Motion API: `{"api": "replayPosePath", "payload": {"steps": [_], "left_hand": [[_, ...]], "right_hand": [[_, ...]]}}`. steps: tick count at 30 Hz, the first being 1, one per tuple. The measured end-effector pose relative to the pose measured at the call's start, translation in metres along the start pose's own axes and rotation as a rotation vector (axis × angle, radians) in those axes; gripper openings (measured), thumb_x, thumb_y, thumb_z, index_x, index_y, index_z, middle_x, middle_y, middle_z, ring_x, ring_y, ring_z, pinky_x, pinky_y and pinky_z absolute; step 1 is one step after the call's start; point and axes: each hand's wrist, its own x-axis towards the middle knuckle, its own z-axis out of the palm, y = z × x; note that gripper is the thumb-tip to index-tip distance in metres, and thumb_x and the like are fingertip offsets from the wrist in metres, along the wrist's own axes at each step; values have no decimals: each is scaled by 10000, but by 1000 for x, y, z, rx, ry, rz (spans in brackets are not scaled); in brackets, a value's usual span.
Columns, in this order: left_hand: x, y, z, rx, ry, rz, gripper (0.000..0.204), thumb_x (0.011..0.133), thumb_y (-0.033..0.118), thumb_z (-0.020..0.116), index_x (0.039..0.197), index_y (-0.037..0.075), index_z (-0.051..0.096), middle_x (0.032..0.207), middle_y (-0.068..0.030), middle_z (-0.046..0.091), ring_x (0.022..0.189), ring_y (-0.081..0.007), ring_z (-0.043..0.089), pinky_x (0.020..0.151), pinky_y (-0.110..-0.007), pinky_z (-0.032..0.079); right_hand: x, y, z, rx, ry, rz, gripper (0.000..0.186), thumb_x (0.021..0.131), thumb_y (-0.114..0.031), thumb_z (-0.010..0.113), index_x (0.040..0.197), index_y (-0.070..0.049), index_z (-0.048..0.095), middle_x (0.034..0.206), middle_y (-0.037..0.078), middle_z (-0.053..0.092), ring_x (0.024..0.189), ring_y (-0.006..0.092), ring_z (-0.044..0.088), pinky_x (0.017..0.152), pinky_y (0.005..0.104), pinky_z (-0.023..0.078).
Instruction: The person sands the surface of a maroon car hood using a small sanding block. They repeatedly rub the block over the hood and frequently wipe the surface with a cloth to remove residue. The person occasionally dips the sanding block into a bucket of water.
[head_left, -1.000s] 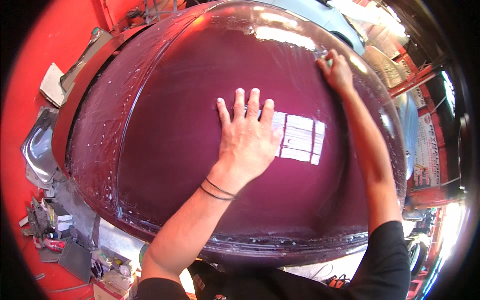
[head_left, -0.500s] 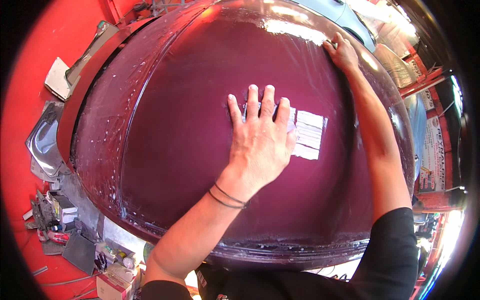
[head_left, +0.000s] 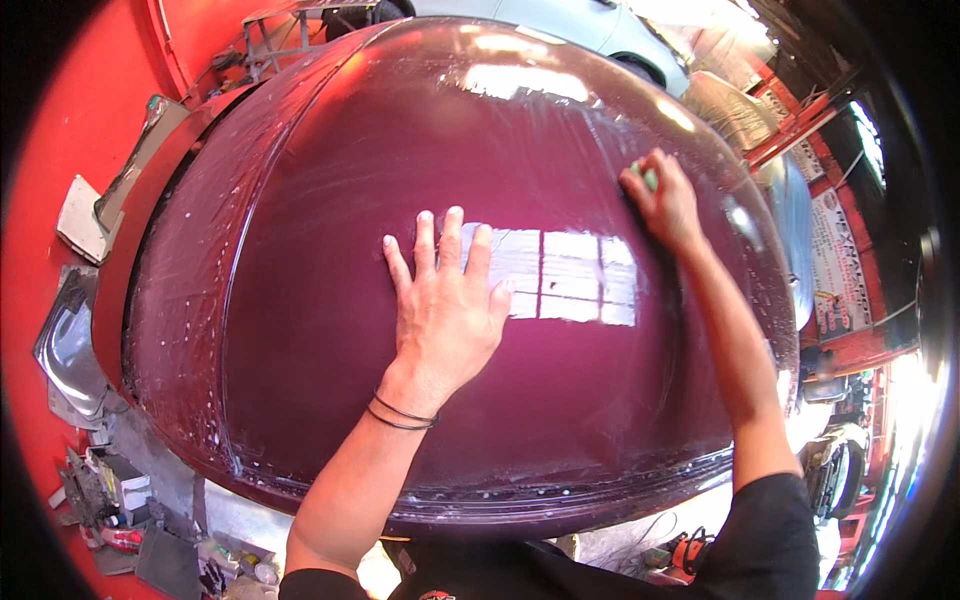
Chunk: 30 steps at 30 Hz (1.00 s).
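A broad, glossy maroon car panel (head_left: 330,330) stretches out in front of me, wet and streaked with whitish drops along its edges. My left hand (head_left: 445,320) lies flat on its middle, fingers spread, holding nothing. Beside that hand, a bright window reflection shows on the paint. Farther off to the right, my right hand (head_left: 672,208) presses on the panel with its fingers closed round a small pale green block (head_left: 651,180). Most of the block is hidden by the fingers, so its exact kind cannot be made out.
A raised seam (head_left: 240,240) runs down the panel's left side. Beyond the far edge stands a light-coloured car (head_left: 560,22). Loose car parts and boxes (head_left: 125,485) are heaped at lower left by a red wall (head_left: 70,140). A printed banner (head_left: 840,260) hangs at right.
My right hand has drawn nearer to me along the panel with the green block. My left hand stays flat on the panel's middle. The whole view has shifted a little.
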Motion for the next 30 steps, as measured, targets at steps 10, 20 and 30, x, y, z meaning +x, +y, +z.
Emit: {"api": "replayPosePath", "payload": {"steps": [10, 20, 30], "left_hand": [[-8, -4, 8, -33, 38, -11, 665, 1165, 444, 672, 1690, 40, 608, 1802, -309, 491, 1707, -574, 390, 1362, -854, 242], [-5, 0, 4, -24, 9, -11, 678, 1171, 445, 668, 1697, 23, 597, 1810, -312, 474, 1723, -557, 368, 1377, -839, 217], [-6, -2, 3, -14, 12, -5, 672, 1172, 441, 671, 1698, 29, 598, 1803, -295, 492, 1716, -553, 378, 1372, -832, 238]], "right_hand": [[63, 59, 42, -196, -20, 162, 530, 1117, -588, 785, 1318, -107, 694, 1203, 281, 760, 1151, 528, 765, 991, 622, 601], [-63, -1, -37, -81, 81, 131, 395, 1076, -407, 885, 1179, -69, 706, 1128, 210, 734, 1079, 455, 753, 929, 549, 600], [1, 85, 1, -241, 42, 255, 487, 1103, -558, 817, 1297, -126, 701, 1252, 284, 745, 1176, 528, 757, 984, 616, 604]]}}
